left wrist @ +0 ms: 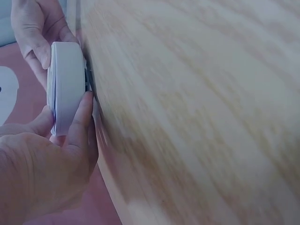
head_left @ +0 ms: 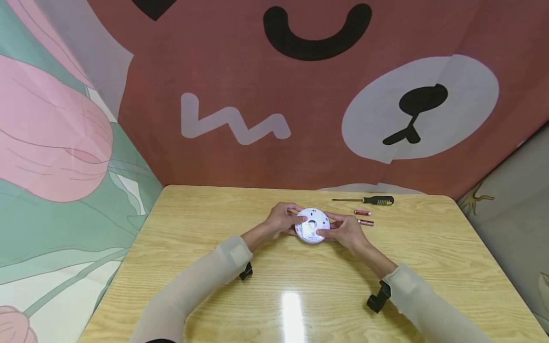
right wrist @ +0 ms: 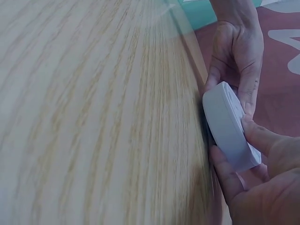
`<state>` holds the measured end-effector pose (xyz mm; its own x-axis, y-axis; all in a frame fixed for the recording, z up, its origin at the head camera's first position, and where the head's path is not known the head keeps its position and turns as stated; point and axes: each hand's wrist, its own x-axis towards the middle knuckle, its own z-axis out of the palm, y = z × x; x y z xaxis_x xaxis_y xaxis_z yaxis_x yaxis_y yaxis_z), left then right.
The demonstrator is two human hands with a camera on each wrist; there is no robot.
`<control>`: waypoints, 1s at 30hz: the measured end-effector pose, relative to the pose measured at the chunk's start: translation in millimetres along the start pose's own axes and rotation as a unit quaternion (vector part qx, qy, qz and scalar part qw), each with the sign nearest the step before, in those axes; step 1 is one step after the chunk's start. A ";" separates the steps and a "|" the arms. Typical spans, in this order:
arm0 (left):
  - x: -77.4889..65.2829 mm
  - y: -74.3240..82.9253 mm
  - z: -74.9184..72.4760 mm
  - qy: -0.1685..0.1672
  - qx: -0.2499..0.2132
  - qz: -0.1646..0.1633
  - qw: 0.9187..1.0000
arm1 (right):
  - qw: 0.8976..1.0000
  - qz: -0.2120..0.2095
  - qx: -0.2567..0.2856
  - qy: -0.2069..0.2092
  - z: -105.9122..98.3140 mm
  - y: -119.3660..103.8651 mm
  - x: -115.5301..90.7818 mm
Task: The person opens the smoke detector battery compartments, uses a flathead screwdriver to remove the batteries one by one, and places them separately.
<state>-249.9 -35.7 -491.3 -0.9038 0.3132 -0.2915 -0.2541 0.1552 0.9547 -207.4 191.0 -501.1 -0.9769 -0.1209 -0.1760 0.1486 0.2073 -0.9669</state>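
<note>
A round white smoke detector [head_left: 306, 236] is held between both hands near the middle of the table, its slotted, marked flat face turned up. My left hand [head_left: 279, 219] grips its left side, with the thumb on the face and fingers beneath the rim. From the right, my right hand [head_left: 349, 234] pinches it the same way, thumb on the face. In the left wrist view the smooth side wall of the detector [left wrist: 69, 89] shows between thumb and fingers. The right wrist view shows the detector [right wrist: 225, 129] edge-on, close over the tabletop; its underside is mostly hidden.
Two red batteries, one behind [head_left: 362, 212] and one nearer [head_left: 366, 222], lie just right of the detector. Behind them lies a screwdriver [head_left: 379, 200] with a black and yellow handle. The wooden table [head_left: 206, 209] ends at a printed cloth backdrop [head_left: 240, 162].
</note>
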 end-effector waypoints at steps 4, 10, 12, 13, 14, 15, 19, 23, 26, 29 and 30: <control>-0.2 0.2 -0.8 0.000 0.004 0.005 1.000 | 0.999 -0.027 -0.047 0.006 -0.3 2.8 0.1; -1.8 -0.5 0.8 0.013 0.003 0.039 0.999 | 0.993 -0.065 -0.098 0.021 -1.2 5.7 0.4; -2.8 -0.2 1.3 0.017 0.004 0.061 0.998 | 0.996 -0.059 -0.060 0.014 -1.7 5.5 0.4; -3.3 0.2 1.3 0.019 0.008 0.073 0.997 | 0.998 -0.055 -0.037 0.012 -2.1 5.0 0.6; -3.7 0.7 1.5 0.020 0.009 0.086 0.996 | 0.998 -0.052 -0.015 0.010 -2.8 4.3 0.6; -4.0 1.4 1.3 0.021 0.014 0.099 0.995 | 0.999 -0.049 0.008 0.007 -3.2 2.9 0.6; -7.0 5.0 1.2 0.036 0.073 0.174 0.981 | 0.997 -0.037 0.066 0.002 -6.0 -2.9 1.4; -10.7 7.7 2.6 0.051 0.144 0.245 0.957 | 0.996 -0.014 0.091 0.004 -8.1 -7.3 2.8; -13.7 8.4 4.5 0.052 0.177 0.274 0.944 | 0.995 0.005 0.099 0.003 -9.3 -10.9 3.9; -16.4 9.0 6.4 0.054 0.200 0.296 0.932 | 0.993 0.023 0.120 -0.007 -10.2 -14.5 5.8; -17.0 8.8 6.9 0.054 0.204 0.303 0.929 | 0.991 0.028 0.128 -0.014 -10.5 -15.6 6.4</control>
<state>-234.4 -33.2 -478.3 -0.8737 0.3655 0.3209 0.4440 0.3301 0.8330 -217.5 197.2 -485.3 -0.9617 -0.1443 -0.2330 0.2406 -0.0373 -0.9699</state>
